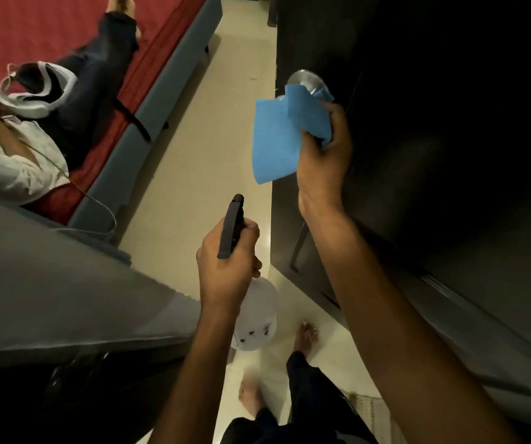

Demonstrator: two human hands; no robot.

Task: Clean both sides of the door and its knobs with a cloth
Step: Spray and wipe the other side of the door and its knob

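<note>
The right hand (323, 155) grips a blue cloth (278, 139) bunched against the metal knob (306, 81) on the dark door (418, 139) at right; a loose flap hangs left. The left hand (225, 267) is curled round a spray bottle (256, 318), nearer and left of the door edge. A second person (33, 129) lies on the red bed (161, 43) at far left. Pale floor (209, 155) runs between bed and door.
</note>
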